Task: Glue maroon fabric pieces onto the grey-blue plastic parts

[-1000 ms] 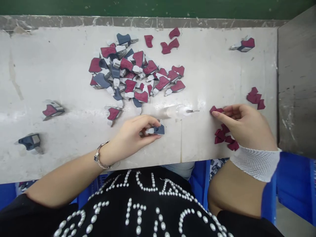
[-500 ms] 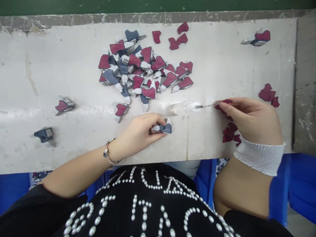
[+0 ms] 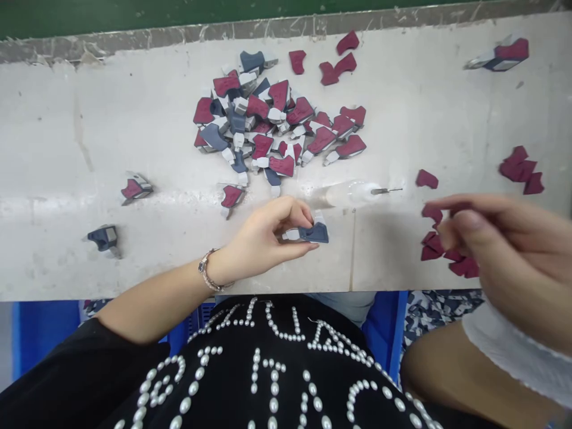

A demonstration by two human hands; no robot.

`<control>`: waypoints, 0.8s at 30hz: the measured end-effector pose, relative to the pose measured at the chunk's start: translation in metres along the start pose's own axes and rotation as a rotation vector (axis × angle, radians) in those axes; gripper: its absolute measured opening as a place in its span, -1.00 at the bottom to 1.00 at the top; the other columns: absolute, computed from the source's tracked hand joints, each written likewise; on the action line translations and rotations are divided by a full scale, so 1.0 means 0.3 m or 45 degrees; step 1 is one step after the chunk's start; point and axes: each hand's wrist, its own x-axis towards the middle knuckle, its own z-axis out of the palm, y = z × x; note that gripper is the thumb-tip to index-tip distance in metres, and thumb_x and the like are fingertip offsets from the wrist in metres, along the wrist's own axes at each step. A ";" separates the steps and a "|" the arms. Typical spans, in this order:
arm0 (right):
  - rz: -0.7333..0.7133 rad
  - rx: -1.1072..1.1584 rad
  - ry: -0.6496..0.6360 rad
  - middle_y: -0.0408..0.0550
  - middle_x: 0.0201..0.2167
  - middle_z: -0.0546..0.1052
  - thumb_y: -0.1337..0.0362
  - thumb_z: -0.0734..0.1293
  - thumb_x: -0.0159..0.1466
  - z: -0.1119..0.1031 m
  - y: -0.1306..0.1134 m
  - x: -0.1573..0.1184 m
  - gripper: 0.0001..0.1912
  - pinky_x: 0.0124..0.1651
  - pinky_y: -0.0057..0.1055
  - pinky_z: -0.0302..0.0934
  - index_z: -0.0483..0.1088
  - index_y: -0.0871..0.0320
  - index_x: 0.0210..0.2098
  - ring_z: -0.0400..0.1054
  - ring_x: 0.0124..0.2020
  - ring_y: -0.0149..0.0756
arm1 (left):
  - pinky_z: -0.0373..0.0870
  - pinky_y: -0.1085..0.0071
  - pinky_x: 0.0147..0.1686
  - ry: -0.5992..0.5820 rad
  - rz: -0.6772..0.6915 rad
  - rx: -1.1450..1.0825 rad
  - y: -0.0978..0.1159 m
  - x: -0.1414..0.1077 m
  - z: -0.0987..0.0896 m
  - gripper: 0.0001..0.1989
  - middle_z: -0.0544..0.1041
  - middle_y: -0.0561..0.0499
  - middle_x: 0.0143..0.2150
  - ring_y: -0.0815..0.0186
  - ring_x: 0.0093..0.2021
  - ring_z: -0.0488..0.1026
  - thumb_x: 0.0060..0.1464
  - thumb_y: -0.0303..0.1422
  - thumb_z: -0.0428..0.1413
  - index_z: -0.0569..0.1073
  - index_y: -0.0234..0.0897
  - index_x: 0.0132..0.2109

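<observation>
Seen from the head camera, the person's left hand (image 3: 268, 235) is bent over a navy-and-white fabric shoe piece (image 3: 314, 233), thumb and fingers closed on it as it lies against a scuffed white worktable (image 3: 67, 131). The right hand (image 3: 504, 256) is raised over the table's right side, its fingers curled and drawn together. Whether they pinch anything is hidden, so I cannot tell. Below those fingertips lie loose maroon fabric pieces (image 3: 431, 244), with another single maroon piece (image 3: 426, 179) just above them and a small maroon cluster (image 3: 521, 170) further right.

Beyond the left hand sits a heaped pile of maroon, navy and white shoe pieces (image 3: 268, 125) – overlapping, at the table's middle. Between the hands, a clear plastic bottle with a thin metal tip (image 3: 351, 194) lies on its side. Two separate assembled pieces (image 3: 136, 189) (image 3: 103, 238) lie well left.

A silver bracelet (image 3: 210, 269) circles the left wrist, a white mesh bandage (image 3: 513, 357) wraps the right one – and a black top studded with pearl beads (image 3: 268, 369) fills the lower frame, above blue crates (image 3: 384, 322).
</observation>
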 end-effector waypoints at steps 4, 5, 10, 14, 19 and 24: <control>-0.191 0.140 -0.466 -0.12 -0.34 0.56 0.14 0.20 0.40 0.046 -0.046 -0.077 -0.56 -0.41 -0.37 0.43 0.20 -0.11 0.27 0.52 -0.37 -0.24 | 0.56 0.44 -0.27 0.075 0.093 -0.159 -0.010 -0.005 0.019 -0.72 0.45 -0.02 -0.18 0.37 -0.20 0.48 0.01 -0.41 0.34 0.36 -0.26 -0.24; -0.189 0.239 -0.519 -0.13 -0.34 0.55 0.16 0.22 0.40 0.063 -0.059 -0.088 -0.59 -0.41 -0.37 0.45 0.17 -0.09 0.22 0.53 -0.37 -0.23 | 0.57 0.43 -0.25 0.108 0.120 -0.177 -0.011 -0.005 0.022 -0.71 0.44 -0.01 -0.18 0.37 -0.20 0.49 0.00 -0.42 0.34 0.36 -0.26 -0.24; -0.156 0.432 -0.674 -0.18 -0.43 0.54 0.19 0.29 0.38 0.107 -0.129 -0.081 -0.95 -0.54 -0.39 0.33 0.32 -0.01 -0.20 0.48 -0.47 -0.27 | 0.60 0.38 -0.19 0.260 0.287 -0.052 -0.009 -0.005 0.021 -0.69 0.49 -0.02 -0.19 0.35 -0.17 0.52 -0.05 -0.42 0.37 0.41 -0.24 -0.21; -0.137 0.468 -0.602 -0.19 -0.34 0.63 0.14 0.34 0.35 0.109 -0.186 -0.043 -0.90 -0.43 -0.31 0.38 0.51 -0.06 -0.25 0.52 -0.40 -0.24 | 0.60 0.37 -0.21 0.267 0.318 0.055 -0.010 -0.007 0.018 -0.73 0.52 -0.02 -0.19 0.34 -0.19 0.54 0.01 -0.37 0.35 0.42 -0.23 -0.20; -0.147 0.377 -0.470 -0.27 -0.23 0.66 0.16 0.37 0.33 0.139 -0.211 -0.021 -0.88 -0.27 -0.28 0.41 0.58 -0.15 -0.18 0.53 -0.28 -0.25 | 0.57 0.31 -0.13 0.245 0.337 0.121 -0.013 -0.009 0.015 -0.81 0.54 -0.06 -0.17 0.30 -0.14 0.55 0.09 -0.38 0.28 0.43 -0.23 -0.18; -0.062 0.318 -0.445 -0.30 -0.42 0.61 0.13 0.42 0.29 0.155 -0.199 -0.022 -0.94 -0.53 -0.37 0.26 0.50 -0.09 -0.33 0.44 -0.49 -0.33 | 0.57 0.32 -0.15 0.252 0.363 0.136 -0.007 -0.009 0.012 -0.82 0.54 -0.02 -0.18 0.33 -0.16 0.54 0.09 -0.40 0.29 0.43 -0.21 -0.20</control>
